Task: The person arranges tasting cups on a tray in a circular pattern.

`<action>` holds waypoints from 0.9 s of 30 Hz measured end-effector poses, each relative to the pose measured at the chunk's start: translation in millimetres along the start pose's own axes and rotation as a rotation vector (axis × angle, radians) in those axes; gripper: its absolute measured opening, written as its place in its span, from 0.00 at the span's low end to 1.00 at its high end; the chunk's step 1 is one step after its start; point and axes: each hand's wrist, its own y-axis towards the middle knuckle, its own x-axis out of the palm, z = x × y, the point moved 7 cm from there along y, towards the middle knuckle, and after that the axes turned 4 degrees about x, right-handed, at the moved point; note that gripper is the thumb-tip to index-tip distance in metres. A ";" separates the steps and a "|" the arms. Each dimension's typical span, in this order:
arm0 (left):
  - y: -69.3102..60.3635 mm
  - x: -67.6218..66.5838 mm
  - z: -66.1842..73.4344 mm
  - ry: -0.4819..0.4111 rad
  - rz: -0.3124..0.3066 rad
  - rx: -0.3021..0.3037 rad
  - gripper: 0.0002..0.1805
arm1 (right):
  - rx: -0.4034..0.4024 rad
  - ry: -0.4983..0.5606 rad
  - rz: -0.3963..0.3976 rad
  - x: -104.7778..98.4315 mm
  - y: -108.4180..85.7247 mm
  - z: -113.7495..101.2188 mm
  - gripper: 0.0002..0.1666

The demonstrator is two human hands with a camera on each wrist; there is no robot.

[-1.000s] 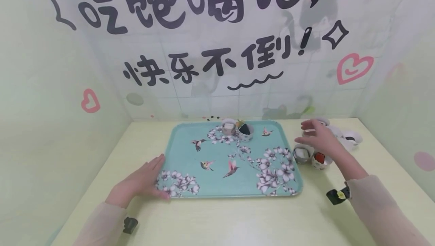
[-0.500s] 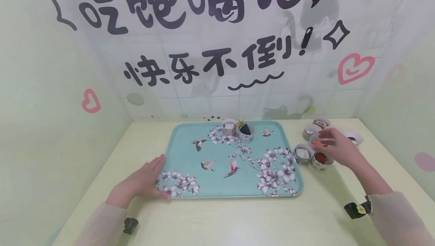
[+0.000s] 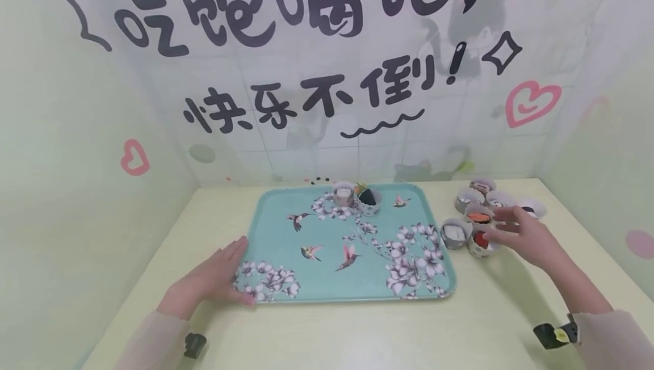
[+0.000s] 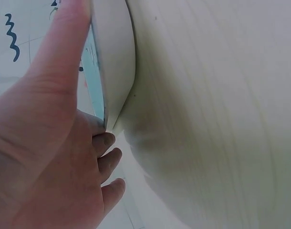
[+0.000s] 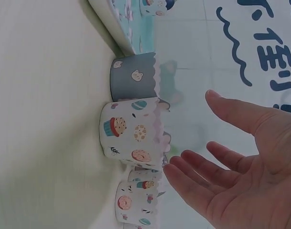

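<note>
My left hand [image 3: 210,277] rests against the near left corner of a turquoise floral tray [image 3: 301,256], fingers along its left side and thumb at the front edge. Low over a group of paper baking cups hovers my right hand [image 3: 531,240], fingers spread and holding nothing. Nearest to it is a white cup [image 5: 129,138] printed with cupcakes, with a red piece [image 3: 481,239] inside. Beside that stand a grey cup [image 5: 133,78] with a white piece and a cup with an orange sushi-like piece [image 3: 478,217].
Several more cups [image 3: 470,200] stand behind, towards the back right. Two cups sit on the tray's far side, one with a white piece [image 3: 344,193], one with a dark piece [image 3: 368,197]. A lettered wall [image 3: 327,154] closes off the back of the table [image 3: 357,336].
My right hand has moved right and nearer over the cups, from the back ones to beside the red piece's cup, uncovering the back cups. The left hand stays at the tray corner.
</note>
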 end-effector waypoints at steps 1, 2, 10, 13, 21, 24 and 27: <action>-0.6 0.0 -0.2 0.000 -0.002 -0.003 0.77 | -0.003 0.000 0.002 0.5 -0.7 0.9 0.39; -1.3 -0.3 0.0 0.000 -0.002 -0.003 0.77 | -0.005 0.001 0.002 1.2 -1.2 1.8 0.39; -5.1 0.8 1.4 0.005 0.004 -0.001 0.77 | -0.009 0.017 0.000 7.6 -4.5 9.1 0.38; -4.9 1.9 1.8 0.004 0.002 0.002 0.77 | -0.004 0.007 0.007 8.0 -6.1 11.8 0.38; -1.8 -1.3 0.9 0.028 0.017 0.021 0.76 | 0.015 0.008 0.013 9.3 -6.6 17.3 0.40; -1.5 -0.7 1.0 0.015 0.004 0.013 0.76 | 0.030 0.011 -0.006 12.6 -6.9 19.6 0.42; -1.1 -0.1 1.6 0.009 -0.004 0.009 0.76 | 0.044 0.007 -0.021 16.1 -6.7 21.6 0.44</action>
